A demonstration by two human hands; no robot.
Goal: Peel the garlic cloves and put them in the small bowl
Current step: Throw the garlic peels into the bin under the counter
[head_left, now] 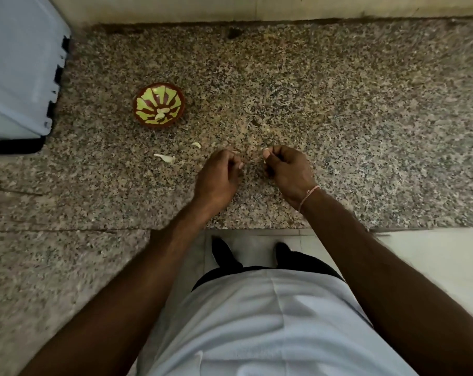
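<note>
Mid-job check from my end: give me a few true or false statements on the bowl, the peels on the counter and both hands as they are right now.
1. The small bowl sits on the counter, to the left of both hands. True.
2. The bowl has nothing in it. False: pale garlic pieces lie inside, near its front.
3. The left hand and right hand are both curled, close together above the counter. True.
4. The right hand is reaching into the bowl. False: it is well right of the bowl, beside the left hand.
5. Pale scraps of peel lie on the counter between the bowl and the left hand. True.
6. A whole peeled clove is plainly visible in the left hand. False: its curled fingers hide whatever it holds.
</note>
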